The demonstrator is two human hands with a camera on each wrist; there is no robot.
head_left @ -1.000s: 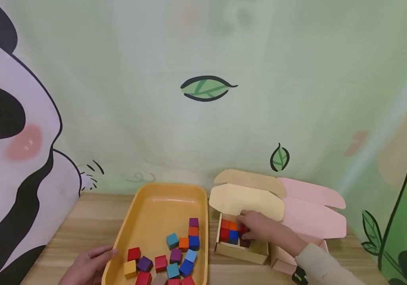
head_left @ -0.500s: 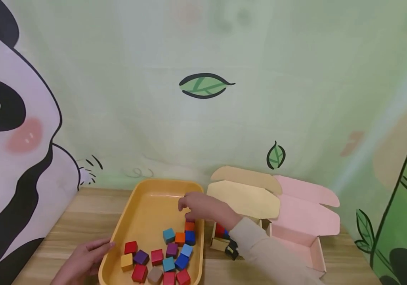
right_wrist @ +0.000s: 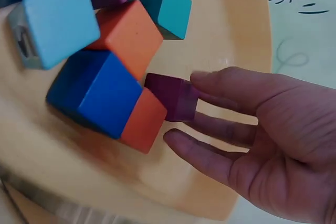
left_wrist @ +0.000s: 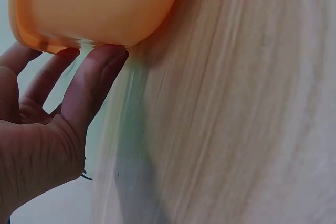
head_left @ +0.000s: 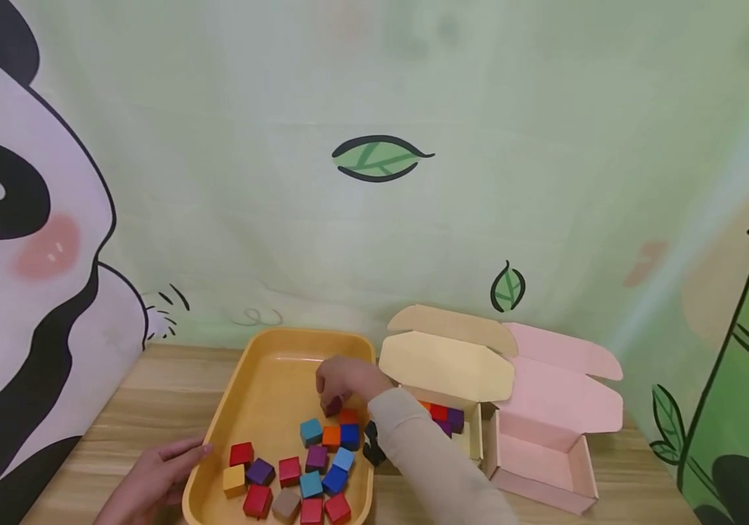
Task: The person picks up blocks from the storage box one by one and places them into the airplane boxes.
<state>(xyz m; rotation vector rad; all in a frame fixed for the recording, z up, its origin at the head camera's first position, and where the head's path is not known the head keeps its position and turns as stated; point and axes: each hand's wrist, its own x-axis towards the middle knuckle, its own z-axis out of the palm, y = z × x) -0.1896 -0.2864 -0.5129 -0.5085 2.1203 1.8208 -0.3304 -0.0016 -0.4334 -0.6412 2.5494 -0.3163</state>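
Note:
My right hand (head_left: 348, 378) pinches a dark purple cube (right_wrist: 173, 97) low in the upper right part of the yellow tray (head_left: 280, 359). Thumb and a finger meet the cube; another finger stands free of it in the right wrist view. That cube sits beside an orange cube (right_wrist: 146, 121) and a blue cube (right_wrist: 94, 93). At the tray's left side, my left hand (head_left: 154, 477) touches the rim and outer wall with fairly straight fingers. Several other coloured cubes lie in the tray, among them a red cube (head_left: 258, 502) and a yellow cube (head_left: 234, 481).
Right of the tray stands a cream cardboard box (head_left: 472, 445), lid up, with several cubes inside; my sleeve hides part of it. Beside it is a pink cardboard box (head_left: 545, 485), also lid up. A printed cloth (head_left: 269, 219) hangs behind the wooden table (head_left: 118, 423).
My right hand has moved left from the cream box to the tray and taken hold of the purple cube, which has shifted slightly left. My left hand stays at the rim.

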